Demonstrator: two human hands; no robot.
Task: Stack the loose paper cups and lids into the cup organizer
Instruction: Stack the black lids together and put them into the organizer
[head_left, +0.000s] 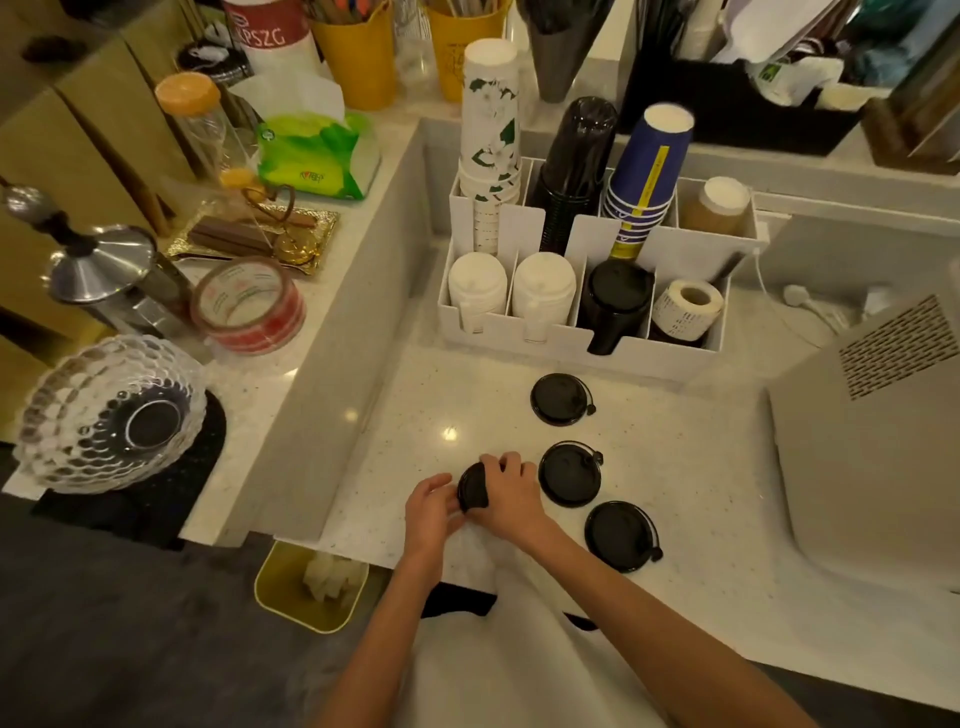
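Both my hands hold one black lid (471, 487) on edge above the white counter; my left hand (430, 506) grips its left side and my right hand (506, 499) its right side. Three more black lids lie flat to the right: a far lid (560, 399), a middle lid (570, 474) and a near lid (621, 535). The white cup organizer (670, 358) stands behind them. Its back row holds a floral white cup stack (491, 119), a black cup stack (574, 166) and a blue cup stack (647, 171). Its front row holds white lid stacks (478, 283) and a black lid stack (618, 296).
A label roll (685, 309) sits in the organizer's front right slot. A grey machine (872, 415) stands at the right. On the raised ledge to the left are a tape roll (248, 306), a glass bowl (111, 413) and a tissue pack (317, 153). A yellow bin (311, 584) sits below the counter edge.
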